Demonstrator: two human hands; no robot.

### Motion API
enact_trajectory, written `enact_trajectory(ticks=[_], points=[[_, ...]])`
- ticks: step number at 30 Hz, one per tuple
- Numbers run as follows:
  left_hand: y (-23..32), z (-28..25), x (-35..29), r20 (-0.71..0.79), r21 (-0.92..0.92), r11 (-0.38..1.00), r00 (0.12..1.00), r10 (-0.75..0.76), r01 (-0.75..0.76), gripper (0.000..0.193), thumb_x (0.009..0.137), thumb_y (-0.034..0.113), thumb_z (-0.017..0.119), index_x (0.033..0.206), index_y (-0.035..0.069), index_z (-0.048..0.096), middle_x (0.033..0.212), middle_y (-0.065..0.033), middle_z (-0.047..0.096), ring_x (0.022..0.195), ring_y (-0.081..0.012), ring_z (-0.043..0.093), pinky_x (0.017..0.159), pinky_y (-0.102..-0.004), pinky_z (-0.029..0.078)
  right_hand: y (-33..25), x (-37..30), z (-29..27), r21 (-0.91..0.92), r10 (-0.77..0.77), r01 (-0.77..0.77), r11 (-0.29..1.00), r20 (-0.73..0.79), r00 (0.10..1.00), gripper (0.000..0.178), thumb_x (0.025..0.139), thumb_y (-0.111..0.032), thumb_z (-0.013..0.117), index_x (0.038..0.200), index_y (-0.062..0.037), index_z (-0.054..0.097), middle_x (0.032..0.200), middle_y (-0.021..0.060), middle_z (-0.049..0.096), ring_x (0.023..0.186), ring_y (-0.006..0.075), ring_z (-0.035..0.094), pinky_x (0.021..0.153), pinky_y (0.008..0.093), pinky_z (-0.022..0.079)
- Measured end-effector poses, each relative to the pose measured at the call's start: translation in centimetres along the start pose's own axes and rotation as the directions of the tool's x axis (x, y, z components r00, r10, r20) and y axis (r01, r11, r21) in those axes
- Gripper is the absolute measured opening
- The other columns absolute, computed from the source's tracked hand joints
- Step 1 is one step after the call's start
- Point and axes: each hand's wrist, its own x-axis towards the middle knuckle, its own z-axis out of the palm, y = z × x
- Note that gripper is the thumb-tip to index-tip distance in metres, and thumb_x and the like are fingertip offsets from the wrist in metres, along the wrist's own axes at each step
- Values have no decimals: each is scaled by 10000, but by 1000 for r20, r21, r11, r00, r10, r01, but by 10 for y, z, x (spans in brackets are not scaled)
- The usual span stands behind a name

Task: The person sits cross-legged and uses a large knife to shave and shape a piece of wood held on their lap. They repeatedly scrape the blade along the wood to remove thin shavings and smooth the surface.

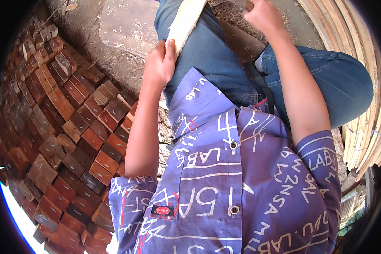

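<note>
A flat, pale yellow strip of wood (187,21) lies across my bent knee and runs out past the top edge. My left hand (161,62) grips its near end, with the thumb along the upper side. At the top right, my right hand (264,17) is closed around the brown handle of a tool (249,6). A greyish part of that tool shows at the top edge, apart from the strip; the rest is cut off, so its kind cannot be made out.
Stacked reddish-brown wooden blocks (78,139) fill the left side. Long pale curved slats (360,139) are piled on the right. A flat brown board (127,27) lies on the ground among scattered shavings. My blue-trousered legs (321,80) are folded in front.
</note>
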Motion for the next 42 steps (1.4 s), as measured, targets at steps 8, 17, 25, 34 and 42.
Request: enact_trajectory(ticks=[8,17,25,34,42], points=[[-5,1,-1,13,2,1000,1000,23,-23,480,1002,396,392,851,-28,560,833,-318,610,842,-508,581,732,-529,448,-28,-11,22,27,-272,273,962,-14,962,252,777,-262,587,805,-37,696,803,246,678,799,425,669,748,512,540],[-11,-1,0,3,-31,1000,1000,-2,2,487,994,410,417,851,-32,564,833,-320,611,859,-510,580,738,-524,453,-34,1,46,45,-355,360,932,-91,930,183,698,-249,626,750,-86,692,756,216,677,747,402,673,717,509,538],[-7,-1,1,0,5,1000,1000,-18,18,489,977,414,449,857,-43,577,825,-342,603,871,-525,577,750,-534,453,-6,19,52,-55,-440,437,898,-148,886,187,638,-263,668,683,-81,663,724,196,670,716,383,668,679,492,533],[-8,1,2,-12,40,999,1000,1,0,507,968,432,456,850,-45,579,822,-335,608,857,-514,588,750,-525,459,7,16,38,-106,-299,289,951,-91,950,183,645,-251,664,715,-83,681,737,197,671,737,393,665,703,496,535],[-2,-1,1,-26,64,997,999,32,-30,504,964,422,476,816,-51,569,777,-316,608,801,-506,592,720,-522,457,21,18,32,-237,-279,274,932,14,960,282,695,-275,657,926,-122,706,847,187,695,828,381,676,751,485,544]])
